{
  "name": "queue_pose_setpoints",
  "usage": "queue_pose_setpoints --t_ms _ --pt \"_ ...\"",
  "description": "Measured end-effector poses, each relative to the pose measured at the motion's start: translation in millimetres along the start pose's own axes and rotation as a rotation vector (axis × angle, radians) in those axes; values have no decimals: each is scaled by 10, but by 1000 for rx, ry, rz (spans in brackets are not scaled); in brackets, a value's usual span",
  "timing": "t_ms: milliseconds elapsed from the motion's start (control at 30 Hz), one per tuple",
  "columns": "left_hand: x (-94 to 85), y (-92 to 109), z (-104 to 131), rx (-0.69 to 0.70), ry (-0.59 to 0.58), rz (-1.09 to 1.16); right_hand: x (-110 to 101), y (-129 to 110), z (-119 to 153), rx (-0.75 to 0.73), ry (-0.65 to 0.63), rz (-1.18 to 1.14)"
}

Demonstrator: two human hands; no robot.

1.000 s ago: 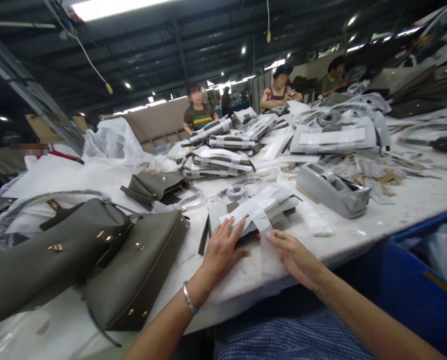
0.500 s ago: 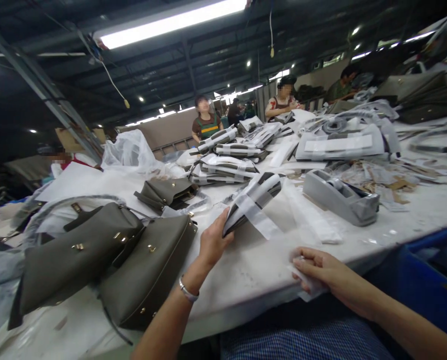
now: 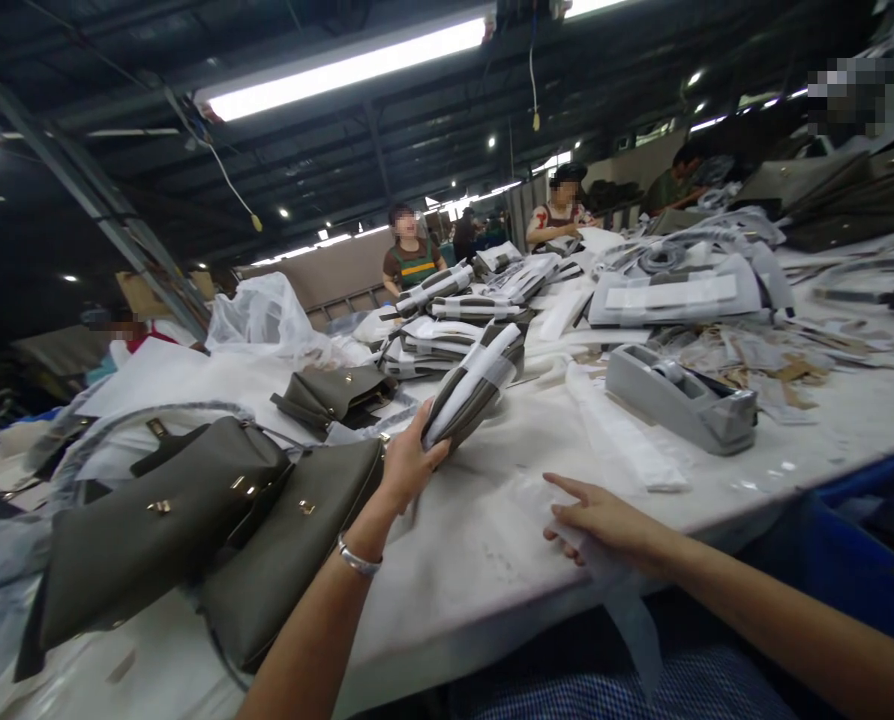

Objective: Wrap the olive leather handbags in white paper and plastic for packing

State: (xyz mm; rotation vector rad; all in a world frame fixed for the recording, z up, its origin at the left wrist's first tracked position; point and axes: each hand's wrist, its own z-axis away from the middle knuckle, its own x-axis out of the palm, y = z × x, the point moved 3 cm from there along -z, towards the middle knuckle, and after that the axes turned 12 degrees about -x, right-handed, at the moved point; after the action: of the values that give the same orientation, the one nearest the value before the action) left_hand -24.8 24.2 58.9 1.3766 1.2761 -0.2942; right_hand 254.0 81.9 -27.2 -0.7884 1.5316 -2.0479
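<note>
While behind the raised bundle point(image 3: 471, 392), other bundles point(image 3: 447, 335) near tape dispenser point(image 3: 679, 402).

You've got no readable text, label, brand, number or sign anywhere in view right now, near or far.

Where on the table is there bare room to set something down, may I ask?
The table looks bare between the left hand and the right hand, and between the tape dispenser and the blue bin. It is crowded around the olive bags and wrapped bundles.
</note>
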Motion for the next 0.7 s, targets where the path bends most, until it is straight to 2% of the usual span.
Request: queue_pose_setpoints --t_ms 133,200,233,300,400,467,533,600,700 --pt "-44 -37 -67 21 5 41 133 53 -226 -15 7 -101" --pt "-57 -45 -99 21 8 57 152 63 -321 -42 7 -69" --pt "-62 -48 -112 19 11 64 152 54 -354 -68 -10 5" --pt "-68 -55 -131 21 16 77 134 0 -379 -193 -57 301" --pt "-61 -64 -129 33 17 91 103 -113 -297 -554 -47 872" --pt "-48 -63 -111 28 20 93 118 -107 -229 -765 -77 1098" --pt "-29 -45 -83 12 25 89 168 -7 -244 -839 -230 1181" --pt "-2 -5 -48 1 23 83 242 109 -372 -820 -376 1188" --pt "64 94 30 17 15 72 394 168 -726 -796 -385 1146"
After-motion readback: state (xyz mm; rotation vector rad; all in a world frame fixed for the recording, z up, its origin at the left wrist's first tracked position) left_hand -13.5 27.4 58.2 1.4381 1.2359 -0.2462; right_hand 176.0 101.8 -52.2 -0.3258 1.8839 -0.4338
